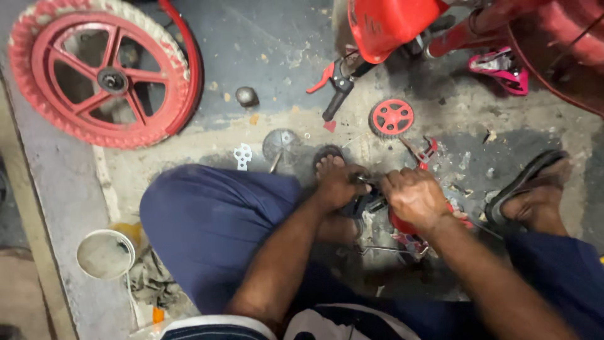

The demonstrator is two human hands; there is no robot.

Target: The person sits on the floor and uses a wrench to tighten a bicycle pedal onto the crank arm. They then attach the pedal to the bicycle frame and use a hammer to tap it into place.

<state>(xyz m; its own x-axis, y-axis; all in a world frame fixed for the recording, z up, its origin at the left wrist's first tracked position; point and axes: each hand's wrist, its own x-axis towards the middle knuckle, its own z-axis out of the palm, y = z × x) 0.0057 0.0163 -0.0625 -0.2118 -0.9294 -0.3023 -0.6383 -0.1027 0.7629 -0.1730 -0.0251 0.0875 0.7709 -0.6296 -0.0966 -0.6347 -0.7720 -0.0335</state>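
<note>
Both arms reach down and forward between the knees, meeting low over the concrete floor (264,56). The left hand (340,186) is curled knuckles-up, fingers closed around a small dark metal part (368,203) right by the left foot, which sits in a sandal (328,153). The right hand (414,196) is clenched in a fist just beside it, gripping what looks like a tool or handle pressed onto the same part (too blurred to say exactly what it is). Under that fist there's a red bracket piece (406,232) lying on the floor, touching or nearly touching the dark part. No packages or labels here, just bits: a small red training wheel (391,118) ahead of the hands, a red brake lever with a black grip (333,85) past it, a flat grey disc (281,144) and a white cutout plate (243,155) off toward the left knee. A big red wheel (104,72) leans at the far left, well apart. A white cup (105,254) sits near the raised edge on the left. The right foot in a black sandal (525,189) closes off the right side, so the open room is mostly the bare patch straight ahead.
</note>
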